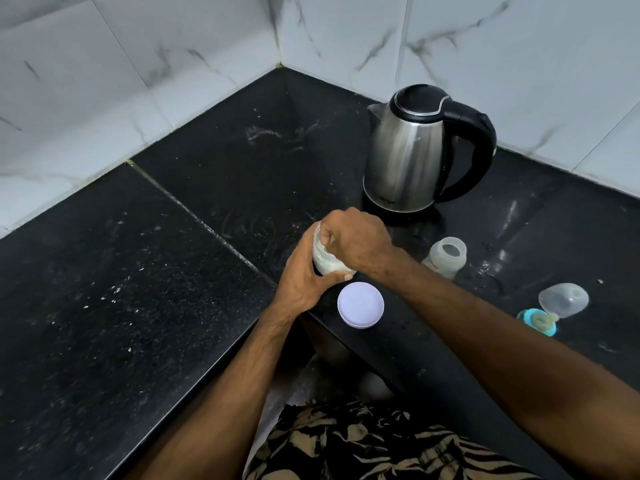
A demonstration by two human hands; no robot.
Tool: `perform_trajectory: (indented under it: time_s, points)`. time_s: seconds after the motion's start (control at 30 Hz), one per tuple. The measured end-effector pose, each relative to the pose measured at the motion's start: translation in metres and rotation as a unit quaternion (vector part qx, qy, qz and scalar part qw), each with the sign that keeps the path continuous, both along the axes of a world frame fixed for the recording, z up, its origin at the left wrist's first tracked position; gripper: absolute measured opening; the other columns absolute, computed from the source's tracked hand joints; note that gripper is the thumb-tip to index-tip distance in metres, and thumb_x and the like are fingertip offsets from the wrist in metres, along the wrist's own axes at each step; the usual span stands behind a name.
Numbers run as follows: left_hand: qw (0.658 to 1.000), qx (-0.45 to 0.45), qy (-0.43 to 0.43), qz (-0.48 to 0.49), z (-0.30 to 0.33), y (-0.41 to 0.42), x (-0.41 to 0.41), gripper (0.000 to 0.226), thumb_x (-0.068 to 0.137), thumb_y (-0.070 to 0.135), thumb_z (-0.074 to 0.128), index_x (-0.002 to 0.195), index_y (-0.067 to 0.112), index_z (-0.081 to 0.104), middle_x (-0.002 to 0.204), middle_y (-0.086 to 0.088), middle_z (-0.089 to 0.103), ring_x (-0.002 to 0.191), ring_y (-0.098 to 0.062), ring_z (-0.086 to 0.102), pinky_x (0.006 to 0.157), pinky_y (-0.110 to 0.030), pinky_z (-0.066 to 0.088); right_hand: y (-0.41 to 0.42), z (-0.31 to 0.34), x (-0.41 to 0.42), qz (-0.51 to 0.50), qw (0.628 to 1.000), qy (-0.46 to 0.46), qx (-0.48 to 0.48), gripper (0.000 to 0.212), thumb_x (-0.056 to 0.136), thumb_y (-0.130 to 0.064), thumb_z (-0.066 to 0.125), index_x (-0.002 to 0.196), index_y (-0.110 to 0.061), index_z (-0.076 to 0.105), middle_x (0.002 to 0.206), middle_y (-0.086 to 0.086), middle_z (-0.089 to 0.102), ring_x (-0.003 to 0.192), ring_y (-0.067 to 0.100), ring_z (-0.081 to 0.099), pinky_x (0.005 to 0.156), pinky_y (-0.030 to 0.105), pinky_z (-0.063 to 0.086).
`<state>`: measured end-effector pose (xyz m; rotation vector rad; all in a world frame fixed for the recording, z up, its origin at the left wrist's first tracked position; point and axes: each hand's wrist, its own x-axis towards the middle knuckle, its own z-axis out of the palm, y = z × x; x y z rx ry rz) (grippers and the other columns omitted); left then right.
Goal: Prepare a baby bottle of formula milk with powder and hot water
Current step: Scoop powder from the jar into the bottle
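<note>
L hand (pixel 304 282) grips powder jar (pixel 327 263) at counter (pixel 138 306) edge; R hand (pixel 356 242) curled in its mouth, contents hidden. Bottle (pixel 446 256) stands apart near kettle (pixel 419 150). Risk: powder spills in transfer.

A black speckled stone countertop (pixel 138 289) is running along both walls into the corner, showing a joint line and pale smears. White marble-patterned wall tiles (pixel 173 64) are rising behind it. Patterned black-and-tan clothing (pixel 363 445) is showing at the bottom edge.
</note>
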<state>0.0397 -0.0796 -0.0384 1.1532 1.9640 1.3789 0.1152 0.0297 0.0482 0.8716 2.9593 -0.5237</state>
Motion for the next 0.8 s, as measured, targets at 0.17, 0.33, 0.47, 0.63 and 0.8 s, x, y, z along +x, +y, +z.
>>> perform_trajectory:
  time_s: [0.17,0.33,0.47,0.63,0.8]
  points:
    - [1.0,0.001,0.013,0.003,0.001,0.0,-0.001,0.091,0.069,0.018,0.091,0.137,0.045,0.037,0.13,0.032,0.055,0.124,0.003,0.053,0.102,-0.019,0.044,0.004,-0.004,0.0,-0.033,0.996,0.026,-0.083,0.013,0.085,-0.024,0.067,0.097,-0.023,0.073,0.102,0.002,0.072,0.093,0.022,0.068,0.073,0.029,0.049]
    - [1.0,0.0,0.022,-0.006,0.001,0.002,-0.003,0.092,0.069,0.019,0.091,0.14,0.041,0.037,0.135,0.026,0.054,0.127,-0.003,0.052,0.107,-0.036,0.045,0.023,0.008,0.013,-0.07,0.973,0.112,-0.191,0.012,0.074,-0.012,0.078,0.07,-0.023,0.074,0.079,-0.005,0.074,0.078,0.01,0.069,0.072,0.025,0.055]
    - [1.0,-0.014,0.017,-0.01,0.0,0.004,-0.007,0.094,0.066,0.024,0.09,0.145,0.029,0.04,0.135,0.031,0.05,0.128,-0.003,0.05,0.107,-0.042,0.045,0.039,0.012,0.022,-0.093,0.956,0.161,-0.226,0.014,0.076,-0.01,0.079,0.07,-0.021,0.074,0.071,-0.008,0.073,0.068,0.002,0.068,0.068,0.021,0.054]
    - [0.999,-0.03,0.01,-0.009,-0.002,0.005,-0.009,0.095,0.066,0.027,0.089,0.146,0.026,0.039,0.134,0.027,0.052,0.127,-0.002,0.051,0.106,-0.044,0.046,0.049,0.01,0.031,-0.126,0.938,0.187,-0.265,0.008,0.079,-0.01,0.079,0.075,-0.013,0.073,0.062,-0.006,0.069,0.046,-0.004,0.056,0.051,0.013,0.044]
    - [0.999,-0.037,0.008,-0.007,-0.002,0.004,-0.009,0.096,0.065,0.031,0.089,0.147,0.027,0.038,0.136,0.024,0.052,0.128,-0.002,0.049,0.107,-0.044,0.045,0.053,0.01,0.037,-0.147,0.928,0.203,-0.277,0.007,0.081,-0.012,0.079,0.078,-0.012,0.072,0.072,0.002,0.074,0.042,-0.002,0.055,0.041,0.01,0.039]
